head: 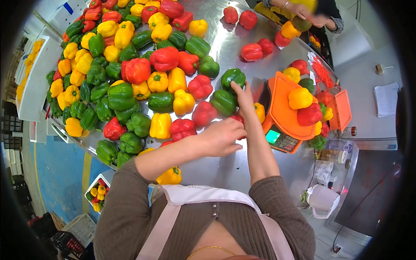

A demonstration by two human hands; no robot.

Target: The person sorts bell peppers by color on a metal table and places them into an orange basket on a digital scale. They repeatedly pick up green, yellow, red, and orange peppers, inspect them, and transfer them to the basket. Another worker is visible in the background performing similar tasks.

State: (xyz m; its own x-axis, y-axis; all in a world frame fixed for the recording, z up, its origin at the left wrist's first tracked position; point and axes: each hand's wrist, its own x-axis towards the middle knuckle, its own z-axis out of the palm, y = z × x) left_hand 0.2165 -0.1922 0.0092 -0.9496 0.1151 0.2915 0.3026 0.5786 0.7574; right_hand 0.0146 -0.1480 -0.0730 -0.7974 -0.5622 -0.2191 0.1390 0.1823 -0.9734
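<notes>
Low over the steel table, my left hand (pixel 224 137) curls around a red bell pepper (pixel 238 119), mostly hidden by the fingers and my right wrist. Farther forward, my right hand (pixel 243 94) grips a green bell pepper (pixel 233 78), its thumb and fingers against the near side. Another green bell pepper (pixel 223 102) lies just left of that hand. Right of my right forearm are a yellow bell pepper (pixel 259 112) and a digital scale (pixel 282 139) with a lit display. Its orange tray (pixel 282 97) bears yellow and red peppers.
A large heap of red, yellow and green peppers (pixel 121 96) covers the table's left side. Loose red peppers (pixel 251 52) lie farther back. Another person's hands (pixel 305 14) are at the far right edge. Red ties (pixel 321 73), a second orange scale (pixel 343 110) and a white pitcher (pixel 322 199) are rightward.
</notes>
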